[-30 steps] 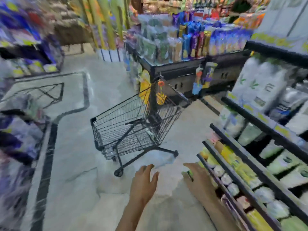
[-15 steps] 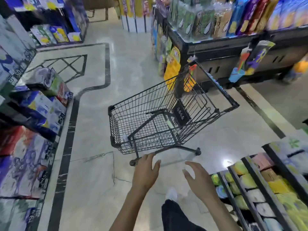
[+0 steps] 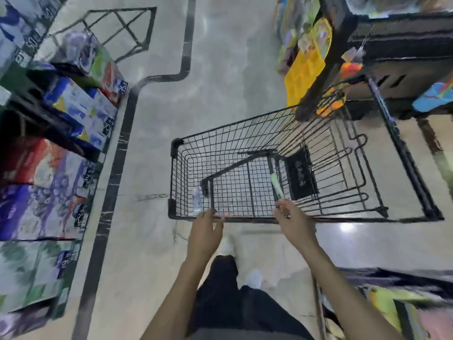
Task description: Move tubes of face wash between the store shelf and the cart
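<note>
Flanking 1 cart (image 3: pixel 269 182): 2 open hands (image 3: pixel 204 233).

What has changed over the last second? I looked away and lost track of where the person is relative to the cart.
The person has stepped up to the cart, so both hands now reach its near rim: the left hand and right hand were short of it before. The view has tipped down into the basket, where a green tube lies. Both hands remain open and hold nothing; the cart looks to stand where it was.
</note>
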